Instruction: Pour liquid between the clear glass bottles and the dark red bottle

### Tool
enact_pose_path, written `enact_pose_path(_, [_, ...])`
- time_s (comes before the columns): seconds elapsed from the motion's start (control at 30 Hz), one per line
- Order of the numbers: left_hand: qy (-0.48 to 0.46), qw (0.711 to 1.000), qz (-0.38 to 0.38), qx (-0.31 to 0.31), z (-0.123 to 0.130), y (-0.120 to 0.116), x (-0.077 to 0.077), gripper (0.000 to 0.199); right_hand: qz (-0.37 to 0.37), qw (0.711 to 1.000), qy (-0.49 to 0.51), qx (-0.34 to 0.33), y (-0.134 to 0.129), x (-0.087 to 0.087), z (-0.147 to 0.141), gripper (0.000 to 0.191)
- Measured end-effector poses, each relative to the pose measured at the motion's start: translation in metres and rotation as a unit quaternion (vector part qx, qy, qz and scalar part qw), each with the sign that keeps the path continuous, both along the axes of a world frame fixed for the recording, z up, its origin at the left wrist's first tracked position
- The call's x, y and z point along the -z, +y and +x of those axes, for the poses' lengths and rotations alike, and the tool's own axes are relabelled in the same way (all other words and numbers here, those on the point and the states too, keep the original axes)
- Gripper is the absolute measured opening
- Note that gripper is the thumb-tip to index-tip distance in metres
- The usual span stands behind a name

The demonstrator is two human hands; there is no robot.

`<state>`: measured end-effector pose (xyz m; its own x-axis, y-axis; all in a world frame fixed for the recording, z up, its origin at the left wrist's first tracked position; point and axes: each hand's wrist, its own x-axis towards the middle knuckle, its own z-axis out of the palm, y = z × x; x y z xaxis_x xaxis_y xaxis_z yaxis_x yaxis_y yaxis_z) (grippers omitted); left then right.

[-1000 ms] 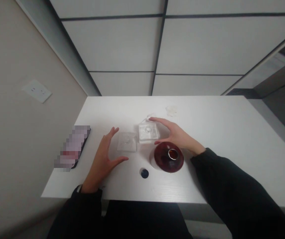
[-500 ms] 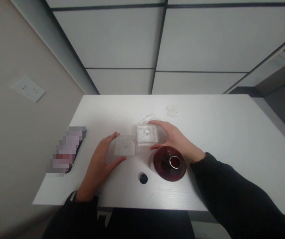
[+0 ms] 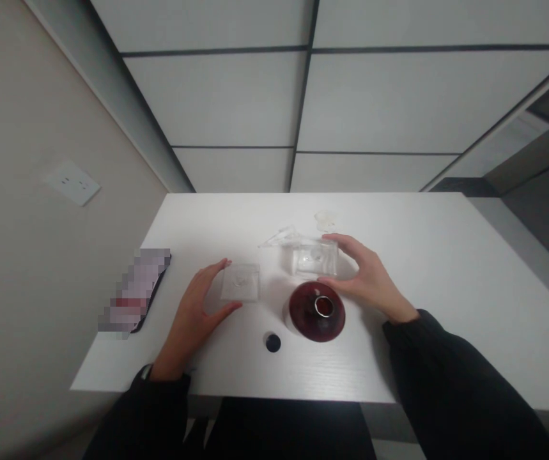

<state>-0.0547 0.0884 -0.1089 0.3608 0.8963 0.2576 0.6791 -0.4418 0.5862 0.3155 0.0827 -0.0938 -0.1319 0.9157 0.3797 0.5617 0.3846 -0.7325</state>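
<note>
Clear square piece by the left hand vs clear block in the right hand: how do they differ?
The clear square piece lies flat on the table; the clear block is gripped in the right hand. The square piece looks thin, the block thicker and boxier. The left hand brackets the square piece, contact unclear. Both are transparent with a round mark inside.

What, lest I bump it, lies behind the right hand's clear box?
Behind the clear box, a clear angular piece and a cloudy translucent piece lie on the table; whatever the right hand hides cannot be seen.

Head-worn camera faces forward, down onto white table (image 3: 413, 255).
</note>
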Motion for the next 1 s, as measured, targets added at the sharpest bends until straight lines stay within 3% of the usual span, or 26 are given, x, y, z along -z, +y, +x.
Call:
enact_pose_path(0.23, [0.008,1.000,0.008,0.000,0.001,0.001,-0.001,0.067,0.035,0.996,0.067,0.055,-0.041,-0.003,0.022,0.078])
enact_pose_path(0.47, [-0.001,1.000,0.022,-0.001,0.001,0.003,0.001,0.070,0.089,0.991,-0.007,0.096,-0.073,-0.028,0.021,0.078])
enact_pose_path(0.73, [0.003,1.000,-0.005,-0.008,0.002,0.004,-0.001,0.071,0.237,0.960,-0.108,0.105,-0.079,-0.055,0.008,0.085])
enact_pose_path(1.0, [0.004,1.000,0.001,-0.007,0.002,0.003,-0.002,0.070,0.321,0.924,-0.175,0.110,-0.076,-0.061,-0.002,0.086])
